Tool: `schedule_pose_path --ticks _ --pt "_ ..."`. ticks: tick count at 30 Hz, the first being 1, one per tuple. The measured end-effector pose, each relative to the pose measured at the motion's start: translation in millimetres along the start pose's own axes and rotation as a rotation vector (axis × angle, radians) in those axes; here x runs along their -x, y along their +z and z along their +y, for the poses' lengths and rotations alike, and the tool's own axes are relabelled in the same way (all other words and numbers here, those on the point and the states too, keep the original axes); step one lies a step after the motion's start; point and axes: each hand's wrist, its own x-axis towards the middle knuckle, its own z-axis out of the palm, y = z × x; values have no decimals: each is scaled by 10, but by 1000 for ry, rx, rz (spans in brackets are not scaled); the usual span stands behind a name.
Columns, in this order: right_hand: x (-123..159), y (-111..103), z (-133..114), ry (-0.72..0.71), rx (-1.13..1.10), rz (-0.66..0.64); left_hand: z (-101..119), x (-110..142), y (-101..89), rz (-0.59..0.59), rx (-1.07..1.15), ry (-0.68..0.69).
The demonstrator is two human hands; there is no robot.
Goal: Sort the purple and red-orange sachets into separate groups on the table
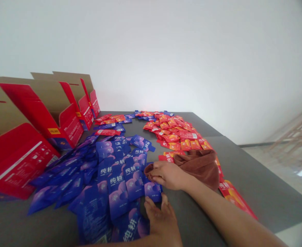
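My right hand (170, 175) is closed on a bunched brown cloth (199, 166), pressing a fold of it onto a blue-purple packet (153, 191). The rest of the cloth trails right over some red-orange packets. My left hand (161, 219) rests at the near edge of that same packet, thumb and fingers apart, fingertips touching it. Many more blue packets (118, 192) with white lettering lie overlapping to the left of both hands.
Red cardboard boxes (68, 125) with raised brown flaps stand in a row along the left. Red-orange packets (171, 128) are heaped at the back and down the right side of the dark grey table (256, 171). A white wall (151, 55) rises behind.
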Motion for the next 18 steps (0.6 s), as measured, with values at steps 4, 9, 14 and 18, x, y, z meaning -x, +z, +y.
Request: schedule_pose_path --ticks 4,9,14,18 --pt "108 -42 -192 -28 -48 -76 12 28 -50 -63 -29 -8" --pt "13 31 -27 123 49 -8 54 14 26 -72 -47 8" --pt "5 14 20 130 72 14 57 -30 38 -66 -30 -1" --pt "114 -50 -191 20 -24 -71 57 -36 -1 -58 6 -29"
